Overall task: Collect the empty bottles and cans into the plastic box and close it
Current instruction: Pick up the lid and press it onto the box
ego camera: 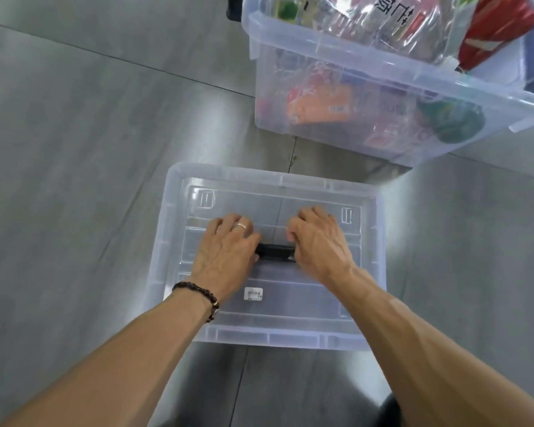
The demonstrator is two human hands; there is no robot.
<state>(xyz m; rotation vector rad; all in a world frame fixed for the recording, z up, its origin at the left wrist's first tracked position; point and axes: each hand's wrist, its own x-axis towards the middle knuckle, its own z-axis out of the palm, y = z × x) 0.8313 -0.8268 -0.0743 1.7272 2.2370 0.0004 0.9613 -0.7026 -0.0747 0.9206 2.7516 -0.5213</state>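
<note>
Left hand [225, 251] and right hand [318, 241] both curl round the black handle [275, 251] of the lid [364, 272], flat on the floor. Box [346, 124] sits upper right, full. I'd lift level, then line up corners.

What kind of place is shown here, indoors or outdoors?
Probably indoors, perhaps an office or workshop, though nothing settles which. The floor is smooth grey tile with thin seams, and a clear plastic box of bottles stands on it beside its lid.

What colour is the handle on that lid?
Black, on the clear lid; the handle shows in the head view.
</note>
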